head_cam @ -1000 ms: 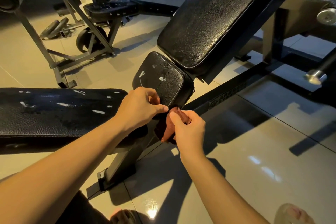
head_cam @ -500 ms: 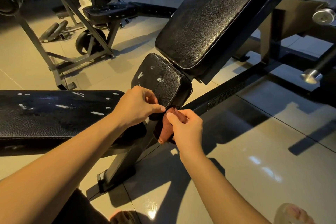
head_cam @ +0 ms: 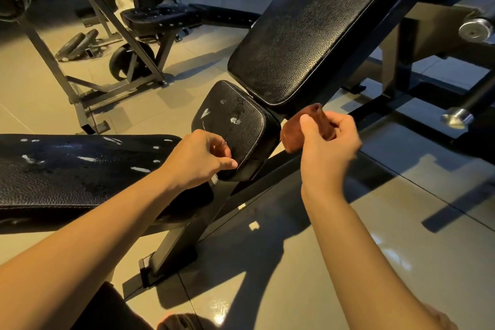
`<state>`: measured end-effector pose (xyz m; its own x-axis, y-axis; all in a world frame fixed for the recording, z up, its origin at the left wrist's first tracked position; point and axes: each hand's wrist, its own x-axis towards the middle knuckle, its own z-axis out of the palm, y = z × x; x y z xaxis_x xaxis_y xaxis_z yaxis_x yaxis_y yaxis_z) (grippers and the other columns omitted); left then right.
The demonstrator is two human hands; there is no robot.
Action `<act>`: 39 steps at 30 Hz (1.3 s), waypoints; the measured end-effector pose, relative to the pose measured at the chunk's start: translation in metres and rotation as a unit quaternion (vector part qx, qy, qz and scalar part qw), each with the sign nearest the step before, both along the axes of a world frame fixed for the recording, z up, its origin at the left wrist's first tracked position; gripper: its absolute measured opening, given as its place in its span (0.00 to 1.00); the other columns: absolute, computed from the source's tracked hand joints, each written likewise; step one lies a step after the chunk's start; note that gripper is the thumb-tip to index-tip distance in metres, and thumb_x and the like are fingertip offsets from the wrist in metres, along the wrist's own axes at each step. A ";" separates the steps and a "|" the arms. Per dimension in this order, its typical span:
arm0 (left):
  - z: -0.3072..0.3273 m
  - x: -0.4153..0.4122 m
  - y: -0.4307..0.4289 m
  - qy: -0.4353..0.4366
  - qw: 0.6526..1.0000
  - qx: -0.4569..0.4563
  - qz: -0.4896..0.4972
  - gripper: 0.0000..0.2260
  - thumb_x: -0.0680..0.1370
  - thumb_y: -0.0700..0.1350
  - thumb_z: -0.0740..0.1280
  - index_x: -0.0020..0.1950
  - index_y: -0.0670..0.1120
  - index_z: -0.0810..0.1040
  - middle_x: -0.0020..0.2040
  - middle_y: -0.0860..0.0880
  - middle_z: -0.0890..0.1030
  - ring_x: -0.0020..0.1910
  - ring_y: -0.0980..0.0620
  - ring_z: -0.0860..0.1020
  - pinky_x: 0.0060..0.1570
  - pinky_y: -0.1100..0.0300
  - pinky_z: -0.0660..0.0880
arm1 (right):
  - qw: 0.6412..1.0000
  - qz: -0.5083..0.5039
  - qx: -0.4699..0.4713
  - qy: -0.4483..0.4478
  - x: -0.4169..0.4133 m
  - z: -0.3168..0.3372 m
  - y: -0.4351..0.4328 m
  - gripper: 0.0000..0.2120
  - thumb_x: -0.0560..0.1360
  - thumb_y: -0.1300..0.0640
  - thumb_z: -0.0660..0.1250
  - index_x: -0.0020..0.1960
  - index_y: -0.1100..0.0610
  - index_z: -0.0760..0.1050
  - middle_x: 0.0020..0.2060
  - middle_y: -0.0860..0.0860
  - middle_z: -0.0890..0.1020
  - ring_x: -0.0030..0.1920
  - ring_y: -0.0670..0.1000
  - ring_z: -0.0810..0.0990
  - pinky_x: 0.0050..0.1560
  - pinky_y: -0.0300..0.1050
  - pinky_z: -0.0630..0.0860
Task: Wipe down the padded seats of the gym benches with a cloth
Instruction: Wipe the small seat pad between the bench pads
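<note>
– Right of centre, who has the cloth [head_cam: 293, 133]?
– The right hand [head_cam: 328, 149] grips it, fingers curled round the brown wad. It sits just beside the small seat pad's [head_cam: 235, 126] right edge, below the inclined back pad's [head_cam: 308, 35] lower end.
– And the left hand [head_cam: 198, 161]?
– Its fingers are curled with nothing visible in them, and the thumb is at the seat pad's near edge.
– What is around them?
– A flat bench pad [head_cam: 67, 171] with white scuffs is at left and another bench [head_cam: 160, 17] is at upper left. Chrome bar ends [head_cam: 474, 30] are at right, and glossy floor tiles [head_cam: 348, 262] lie below.

Glossy beige floor tiles [head_cam: 348, 249], grey rack frame [head_cam: 116, 91], weight plates [head_cam: 77, 44], dim warm light.
</note>
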<state>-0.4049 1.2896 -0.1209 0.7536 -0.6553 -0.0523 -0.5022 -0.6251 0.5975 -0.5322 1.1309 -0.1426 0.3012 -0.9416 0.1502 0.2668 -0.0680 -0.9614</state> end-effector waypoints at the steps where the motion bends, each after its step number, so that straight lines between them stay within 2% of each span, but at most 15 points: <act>1: 0.000 0.001 0.000 0.004 1.000 0.000 0.002 0.07 0.73 0.50 0.77 0.40 0.49 0.84 0.37 0.51 0.84 0.42 0.51 0.83 0.50 0.52 0.81 | 1.000 0.007 -0.013 0.001 0.001 -0.002 0.008 0.10 0.74 0.57 0.75 0.49 0.47 0.75 0.48 0.51 0.82 0.48 0.47 0.81 0.44 0.37 0.78; 6: 0.000 0.004 -0.001 0.013 1.000 0.003 0.006 0.07 0.73 0.50 0.78 0.39 0.49 0.85 0.37 0.52 0.85 0.42 0.53 0.83 0.52 0.50 0.81 | 0.994 0.048 -0.060 0.076 -0.006 -0.018 0.051 0.08 0.75 0.59 0.75 0.49 0.54 0.77 0.43 0.47 0.81 0.44 0.40 0.80 0.39 0.27 0.73; 10: 0.002 0.004 -0.001 0.002 1.000 0.009 0.003 0.07 0.72 0.50 0.79 0.39 0.49 0.85 0.37 0.52 0.85 0.41 0.53 0.84 0.52 0.47 0.81 | 0.968 0.179 -0.045 0.170 -0.021 -0.042 0.072 0.07 0.75 0.56 0.75 0.48 0.50 0.77 0.41 0.44 0.81 0.43 0.39 0.81 0.37 0.30 0.76; 12: 0.004 0.003 -0.002 -0.002 1.000 0.013 0.005 0.06 0.72 0.49 0.79 0.39 0.49 0.85 0.37 0.52 0.85 0.41 0.54 0.83 0.51 0.48 0.81 | 0.933 0.265 -0.019 0.244 -0.027 -0.054 0.088 0.07 0.75 0.54 0.75 0.48 0.48 0.77 0.42 0.44 0.82 0.43 0.42 0.82 0.37 0.34 0.80; 13: 0.005 0.002 -0.002 -0.004 1.000 0.016 0.004 0.06 0.72 0.49 0.79 0.39 0.49 0.85 0.37 0.52 0.85 0.41 0.55 0.83 0.51 0.50 0.81 | 0.931 0.264 0.005 0.251 -0.031 -0.057 0.092 0.07 0.76 0.54 0.75 0.47 0.48 0.77 0.41 0.45 0.82 0.41 0.46 0.83 0.36 0.37 0.81; 15: 0.007 0.002 -0.003 -0.015 1.000 0.017 -0.002 0.06 0.71 0.49 0.79 0.38 0.50 0.85 0.35 0.53 0.84 0.40 0.55 0.83 0.49 0.51 0.80 | 0.956 0.200 0.071 0.203 -0.032 -0.050 0.083 0.08 0.75 0.57 0.74 0.45 0.49 0.76 0.38 0.47 0.82 0.35 0.50 0.84 0.31 0.43 0.81; 18: 0.007 0.004 -0.002 -0.018 1.000 0.017 -0.009 0.07 0.71 0.49 0.80 0.38 0.49 0.85 0.34 0.52 0.84 0.39 0.54 0.83 0.48 0.52 0.80 | 0.981 0.071 0.116 0.141 -0.023 -0.038 0.050 0.09 0.75 0.58 0.74 0.45 0.48 0.75 0.42 0.48 0.81 0.41 0.48 0.84 0.32 0.39 0.77; 22: 0.006 0.004 -0.001 -0.006 1.000 0.003 -0.015 0.07 0.71 0.49 0.79 0.37 0.48 0.85 0.34 0.51 0.84 0.40 0.51 0.83 0.50 0.48 0.81 | 0.935 0.152 0.303 0.103 -0.010 -0.025 0.043 0.09 0.74 0.59 0.76 0.53 0.58 0.81 0.45 0.55 0.84 0.42 0.54 0.85 0.37 0.47 0.81; 24: 0.007 0.004 0.000 -0.002 1.000 0.001 -0.024 0.07 0.72 0.48 0.79 0.37 0.48 0.85 0.34 0.50 0.84 0.39 0.51 0.83 0.49 0.48 0.81 | 0.915 0.195 0.345 0.074 -0.008 -0.012 0.049 0.06 0.74 0.61 0.76 0.48 0.58 0.80 0.43 0.55 0.84 0.44 0.57 0.85 0.47 0.54 0.83; 26: 0.008 0.005 0.001 0.002 0.999 0.002 -0.033 0.08 0.73 0.48 0.78 0.37 0.47 0.85 0.34 0.50 0.85 0.39 0.50 0.83 0.47 0.51 0.81 | 0.922 0.207 0.323 0.056 -0.006 -0.006 0.050 0.05 0.74 0.61 0.76 0.45 0.56 0.80 0.41 0.54 0.85 0.43 0.56 0.86 0.46 0.52 0.84; 28: 0.010 0.008 0.003 0.007 0.999 0.009 -0.043 0.06 0.73 0.45 0.78 0.38 0.47 0.85 0.36 0.50 0.85 0.40 0.51 0.83 0.50 0.51 0.81 | 0.941 0.176 0.280 0.074 -0.008 -0.010 0.048 0.05 0.74 0.61 0.75 0.44 0.55 0.80 0.39 0.51 0.84 0.40 0.52 0.85 0.34 0.44 0.80; 30: 0.013 0.012 0.006 0.026 0.998 0.015 -0.048 0.04 0.74 0.44 0.77 0.40 0.47 0.86 0.38 0.52 0.86 0.42 0.55 0.84 0.56 0.52 0.80 | 0.948 0.140 0.257 0.125 -0.013 -0.021 0.047 0.04 0.75 0.59 0.74 0.48 0.57 0.80 0.40 0.51 0.83 0.40 0.51 0.83 0.31 0.42 0.78; 32: 0.014 0.014 0.008 0.051 0.997 0.013 -0.048 0.03 0.74 0.44 0.78 0.41 0.47 0.87 0.39 0.52 0.86 0.43 0.57 0.84 0.57 0.55 0.79 | 0.945 0.134 0.249 0.166 -0.014 -0.034 0.047 0.07 0.76 0.58 0.73 0.52 0.59 0.80 0.41 0.52 0.83 0.41 0.52 0.83 0.33 0.44 0.79; 35: 0.013 0.014 0.008 0.053 0.997 0.010 -0.054 0.03 0.74 0.44 0.77 0.42 0.47 0.86 0.39 0.52 0.86 0.43 0.56 0.83 0.56 0.56 0.79 | 0.948 0.148 0.240 0.145 -0.012 -0.036 0.054 0.05 0.77 0.59 0.74 0.49 0.53 0.78 0.42 0.50 0.82 0.41 0.49 0.82 0.33 0.40 0.77; 39: 0.019 0.015 0.008 0.062 0.995 0.030 -0.068 0.02 0.76 0.43 0.75 0.44 0.49 0.87 0.41 0.53 0.86 0.43 0.58 0.83 0.51 0.62 0.78 | 0.962 0.170 0.197 0.085 -0.005 -0.017 0.056 0.06 0.75 0.59 0.75 0.51 0.55 0.81 0.44 0.53 0.85 0.45 0.54 0.86 0.43 0.51 0.85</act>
<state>-0.3896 1.2977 -0.1023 0.6436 -0.7437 -0.1809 -0.5099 -0.5929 0.6233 -0.5370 1.1872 -0.1593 0.5910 -0.7577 -0.2769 0.0455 0.3740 -0.9263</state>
